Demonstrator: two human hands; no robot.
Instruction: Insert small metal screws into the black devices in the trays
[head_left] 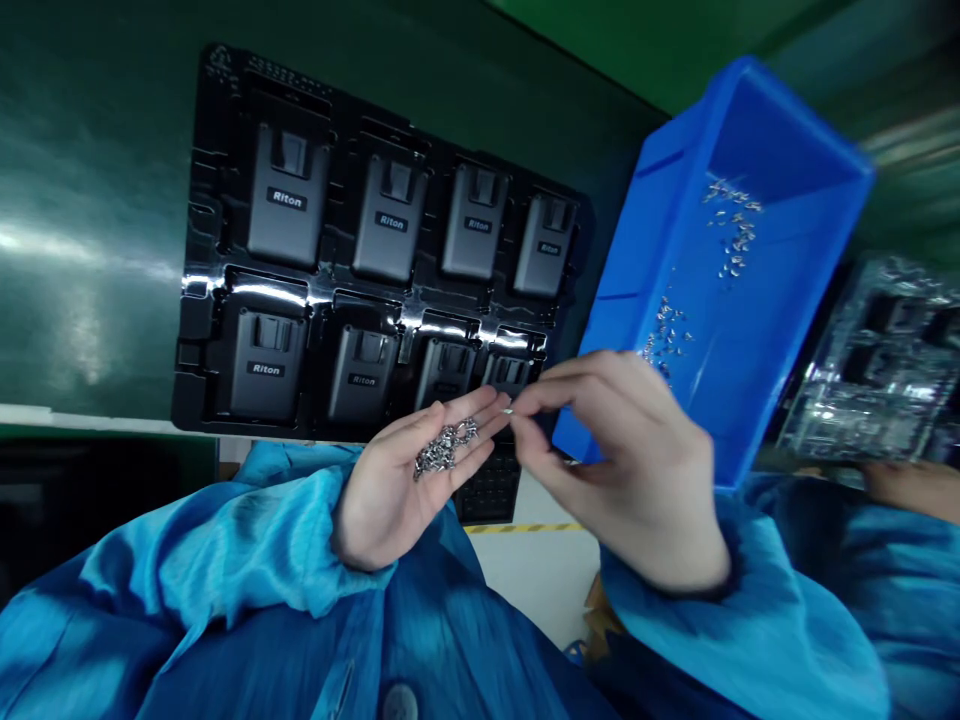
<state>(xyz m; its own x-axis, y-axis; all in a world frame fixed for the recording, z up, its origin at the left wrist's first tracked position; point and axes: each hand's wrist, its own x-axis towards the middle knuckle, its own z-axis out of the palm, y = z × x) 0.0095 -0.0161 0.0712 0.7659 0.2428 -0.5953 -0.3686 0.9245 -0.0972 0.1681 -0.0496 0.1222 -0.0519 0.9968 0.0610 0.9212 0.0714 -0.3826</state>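
My left hand (405, 470) is palm up with its fingers stretched out, cupping a small pile of shiny metal pieces (446, 447). My right hand (622, 460) pinches one small shiny metal piece (508, 410) between thumb and forefinger, right by the left fingertips. The exact kind of these pieces is too small to make out. Just beyond both hands lies a black plastic tray (345, 265) with two rows of dark grey cases marked "Riton", such as this case (365, 375). The left fingers partly cover the nearest right-hand cases.
To the right, a tilted blue plastic bin (780, 300) has more small metal pieces (739, 235) scattered inside. Past it are clear plastic trays (862, 370) and another person's hand (911, 488) and blue sleeve. The dark green tabletop (97, 250) extends left.
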